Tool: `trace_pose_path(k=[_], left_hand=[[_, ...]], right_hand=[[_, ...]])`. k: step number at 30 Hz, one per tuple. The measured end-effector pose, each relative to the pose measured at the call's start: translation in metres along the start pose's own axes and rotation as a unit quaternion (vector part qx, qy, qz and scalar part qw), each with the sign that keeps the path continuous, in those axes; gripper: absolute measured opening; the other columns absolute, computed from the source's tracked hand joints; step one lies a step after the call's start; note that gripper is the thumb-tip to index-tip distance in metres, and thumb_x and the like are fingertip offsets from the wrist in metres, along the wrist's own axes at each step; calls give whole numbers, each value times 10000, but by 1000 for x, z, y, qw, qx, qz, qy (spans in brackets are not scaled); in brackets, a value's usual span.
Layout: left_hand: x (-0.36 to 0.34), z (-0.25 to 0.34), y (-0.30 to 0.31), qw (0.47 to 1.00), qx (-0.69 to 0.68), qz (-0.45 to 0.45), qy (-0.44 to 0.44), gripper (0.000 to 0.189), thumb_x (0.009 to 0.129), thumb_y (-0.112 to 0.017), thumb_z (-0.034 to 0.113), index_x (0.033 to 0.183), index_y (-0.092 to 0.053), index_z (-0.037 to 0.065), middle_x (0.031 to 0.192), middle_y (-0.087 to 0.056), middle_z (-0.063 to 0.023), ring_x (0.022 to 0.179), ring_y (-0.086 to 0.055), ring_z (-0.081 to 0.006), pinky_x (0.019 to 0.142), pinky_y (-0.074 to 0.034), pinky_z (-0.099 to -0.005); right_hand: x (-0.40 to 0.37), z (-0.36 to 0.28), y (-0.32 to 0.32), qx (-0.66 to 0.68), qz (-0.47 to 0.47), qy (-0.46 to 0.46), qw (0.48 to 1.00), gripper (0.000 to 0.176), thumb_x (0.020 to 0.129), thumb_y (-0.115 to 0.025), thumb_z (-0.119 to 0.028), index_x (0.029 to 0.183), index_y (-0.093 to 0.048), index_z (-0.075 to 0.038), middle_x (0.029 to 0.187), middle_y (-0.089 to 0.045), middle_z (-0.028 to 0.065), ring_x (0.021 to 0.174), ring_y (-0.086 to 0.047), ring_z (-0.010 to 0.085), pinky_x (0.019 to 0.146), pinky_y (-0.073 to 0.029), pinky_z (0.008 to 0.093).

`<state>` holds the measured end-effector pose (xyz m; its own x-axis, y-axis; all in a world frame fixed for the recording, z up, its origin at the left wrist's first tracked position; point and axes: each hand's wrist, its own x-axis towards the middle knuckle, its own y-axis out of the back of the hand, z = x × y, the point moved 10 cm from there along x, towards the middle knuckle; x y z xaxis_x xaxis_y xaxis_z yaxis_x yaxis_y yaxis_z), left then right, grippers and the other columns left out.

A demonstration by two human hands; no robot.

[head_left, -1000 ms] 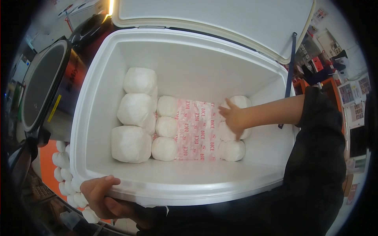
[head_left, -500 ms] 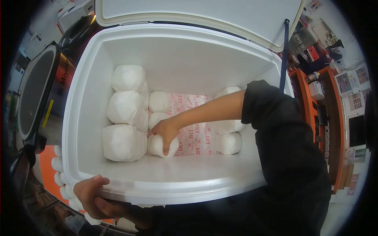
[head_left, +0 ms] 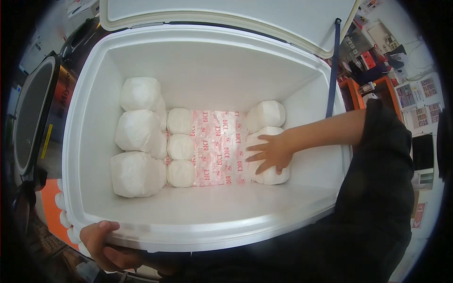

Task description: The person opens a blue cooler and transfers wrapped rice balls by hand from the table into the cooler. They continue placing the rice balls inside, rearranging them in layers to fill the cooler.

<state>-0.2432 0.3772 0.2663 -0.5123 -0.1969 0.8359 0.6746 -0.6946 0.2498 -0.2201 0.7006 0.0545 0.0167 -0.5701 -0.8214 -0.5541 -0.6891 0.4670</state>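
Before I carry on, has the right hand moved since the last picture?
Yes, rightward: judged against the cooler, the right hand has gone from the near bundle left of the printed lining to the bundles right of it.

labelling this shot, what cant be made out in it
Head view: parts of the nearest white bundles, covered by the right hand
Head view: the white bundles' insides, hidden by their outer surface
Head view: the cool box lid's far edge, cut off at top
Head view: wall notices, too small to read
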Motion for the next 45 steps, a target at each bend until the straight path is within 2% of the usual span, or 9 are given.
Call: trace_pose_path(k=[9, 12, 15, 17, 20, 24, 33, 39, 45], left_hand=[[2, 0, -1, 1000, -13, -1, 20, 334, 766, -293, 227, 744, -519, -18, 595, -485, -82, 561, -439, -156, 549, -356, -309], [4, 3, -3, 1000, -15, -1, 14, 317, 762, -303, 210, 754, -539, 0, 559, -470, -70, 545, -444, -165, 532, -368, -296], [3, 2, -2, 1000, -8, -1, 21, 317, 764, -305, 213, 750, -541, 2, 563, -474, -69, 556, -447, -166, 537, -367, -290], [4, -1, -5, 999, -17, -16, 29, 318, 767, -307, 217, 751, -542, 4, 573, -479, -67, 569, -449, -165, 548, -363, -284], [4, 0, -9, 998, 4, -41, 49, 321, 771, -306, 222, 756, -546, 9, 588, -478, -62, 578, -446, -160, 549, -356, -279], [2, 0, -9, 998, 6, -31, 61, 325, 774, -305, 226, 767, -553, 16, 598, -474, -57, 583, -441, -156, 551, -353, -284], [0, -2, -6, 997, 14, -16, 72, 328, 771, -305, 232, 776, -548, 12, 609, -468, -60, 605, -440, -159, 572, -359, -303], [-4, -10, 0, 997, 19, -8, 79, 327, 766, -304, 227, 774, -546, 8, 605, -478, -65, 609, -444, -169, 588, -364, -311], [-4, -10, -1, 998, 13, -26, 55, 383, 763, -306, 228, 839, -573, -36, 643, -505, -84, 597, -469, -169, 562, -355, -304]], right_hand=[[36, 24, 5, 132, -198, -85, 967, 590, 758, -525, -312, 1296, -333, -168, 1337, -329, 90, 1259, -262, 246, 1020, -189, 462], [65, 95, 99, 309, 194, -204, 909, 437, 771, -539, -316, 1075, -496, -7, 1113, -532, 124, 958, -548, 256, 785, -448, 321], [98, 158, 113, 459, 397, -272, 747, 420, 771, -564, -295, 1030, -487, 26, 1047, -542, 150, 920, -553, 236, 758, -462, 340], [120, 159, 110, 739, 445, -173, 476, 578, 710, -615, -301, 1111, -421, 67, 1132, -487, 194, 986, -522, 295, 775, -457, 359], [131, 171, 96, 774, 492, -206, 342, 661, 673, -661, -332, 1145, -391, 44, 1086, -506, 190, 1026, -501, 273, 780, -459, 346], [107, 174, 112, 674, 565, -258, 400, 536, 719, -658, -286, 1117, -438, -5, 1092, -515, 137, 1015, -508, 219, 753, -471, 350], [-56, 115, 147, 290, 360, -287, 839, 705, 583, -736, -332, 1068, -390, 45, 979, -543, 236, 906, -551, 325, 757, -448, 359], [-143, 122, 41, 452, 325, -464, 689, 566, 665, -670, -192, 1079, -344, 15, 918, -549, 231, 709, -590, 316, 607, -482, 347], [-140, 100, 55, 18, 345, -468, 813, 475, 664, -591, -52, 1100, -403, -48, 967, -501, 203, 662, -591, 295, 541, -489, 341]])
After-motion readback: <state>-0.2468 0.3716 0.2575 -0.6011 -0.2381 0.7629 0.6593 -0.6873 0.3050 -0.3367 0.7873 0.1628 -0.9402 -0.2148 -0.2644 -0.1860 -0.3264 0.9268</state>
